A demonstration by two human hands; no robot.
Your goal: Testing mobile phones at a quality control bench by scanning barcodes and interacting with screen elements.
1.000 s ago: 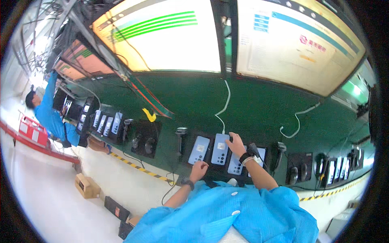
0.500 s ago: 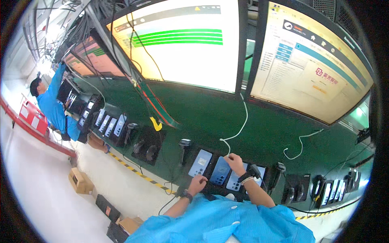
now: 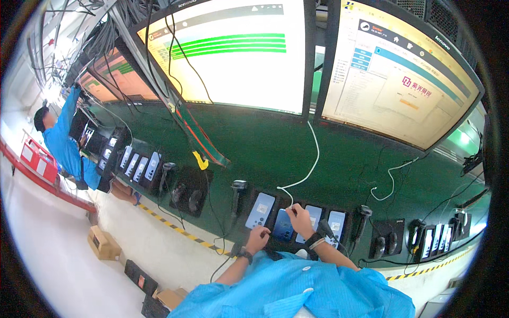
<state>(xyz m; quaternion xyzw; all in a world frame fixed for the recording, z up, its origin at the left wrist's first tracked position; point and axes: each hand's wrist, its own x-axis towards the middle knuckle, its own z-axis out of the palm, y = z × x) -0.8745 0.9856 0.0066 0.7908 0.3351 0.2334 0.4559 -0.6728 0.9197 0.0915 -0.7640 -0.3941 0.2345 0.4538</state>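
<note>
A dark blue phone [image 3: 282,227] sits in a black cradle on the sloped green bench [image 3: 275,153], between other lit phones. My left hand [image 3: 258,238] grips its lower left edge. My right hand [image 3: 299,220] pinches the end of a white cable [image 3: 310,172] at the phone's top edge; the plug itself is hidden by my fingers. The cable runs up the bench to between the two monitors. Both forearms wear blue sleeves, and each wrist carries a dark band.
Light-screened phones [image 3: 261,210] [image 3: 336,225] flank the dark one, and black handheld scanners [image 3: 238,186] [image 3: 363,213] stand beside them. Two large monitors [image 3: 238,53] [image 3: 397,79] hang above. A co-worker in blue [image 3: 63,143] reaches up at far left. Cardboard boxes [image 3: 103,243] lie on the floor.
The view has tilted upward, so the monitors fill more of the picture and my hands sit lower. Both hands remain at the middle phone; the co-worker's arm has risen.
</note>
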